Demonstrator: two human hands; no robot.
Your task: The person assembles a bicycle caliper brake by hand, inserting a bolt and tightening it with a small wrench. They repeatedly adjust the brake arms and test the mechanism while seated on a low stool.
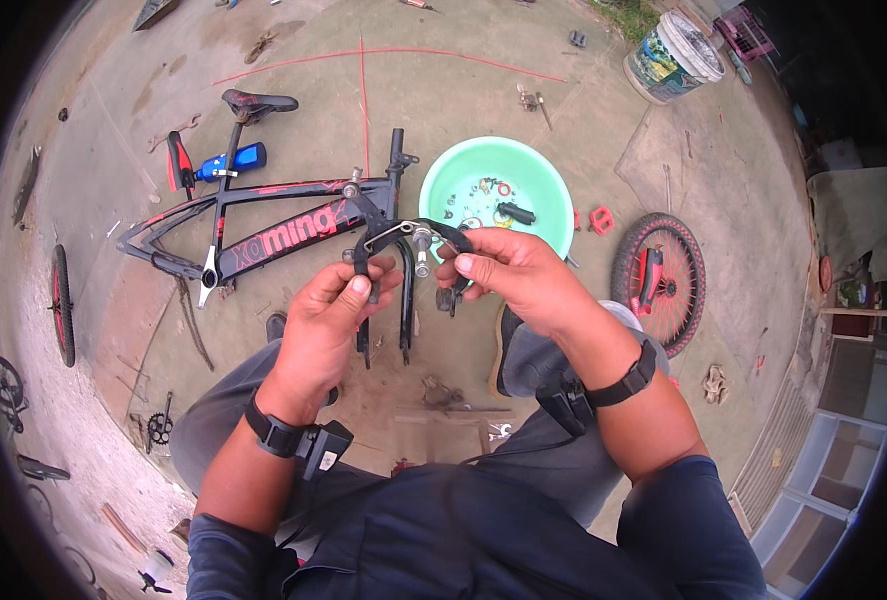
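Between my hands is a bicycle brake caliper [394, 229], with black curved arms, a silver wire spring and a bolt at its middle. My left hand [319, 325] pinches its left arm between thumb and fingers. On the other side, my right hand [524, 275] grips the right arm near a dark brake pad end. The caliper is held up in front of a black and red bicycle frame [289, 235] lying on the ground. Beyond my right hand stands a light green basin [554, 185] with small parts inside.
A saddle [260, 103] and a blue bottle [249, 158] are on the frame's far side. To the right lie a red pedal [602, 220] and a small wheel [686, 280]. A bucket [669, 65] stands at the far right. Several tools and bike parts are scattered about.
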